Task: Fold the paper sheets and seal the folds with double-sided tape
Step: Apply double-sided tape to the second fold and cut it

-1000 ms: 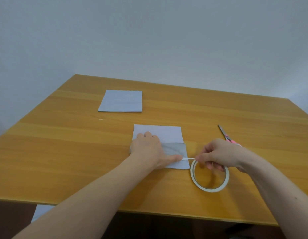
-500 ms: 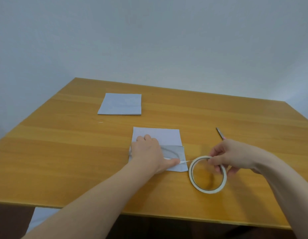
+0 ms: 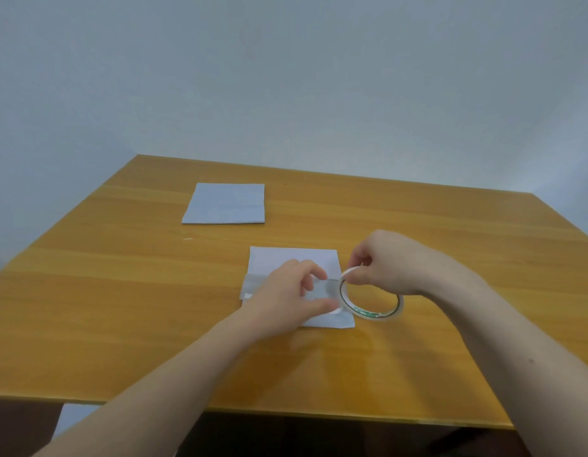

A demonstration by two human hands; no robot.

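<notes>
A folded white paper sheet (image 3: 294, 262) lies in the middle of the wooden table (image 3: 121, 291), with a grey flap across it. My left hand (image 3: 292, 298) lies over the flap, thumb pressing the tape end near the sheet's right edge, fingers lifted and curled. My right hand (image 3: 384, 265) pinches the top of the white double-sided tape roll (image 3: 371, 303), which is tilted up over the sheet's right edge. A second folded sheet (image 3: 225, 204) lies farther back on the left.
The scissors are hidden behind my right hand. A pale wall stands behind the table. The table's front edge (image 3: 286, 413) runs close to me, and something white (image 3: 60, 420) shows below it at the left.
My right hand moved left and up, lifting the tape roll onto its edge at the sheet's right side. My left hand's fingers rose off the paper. The scissors went out of sight.
</notes>
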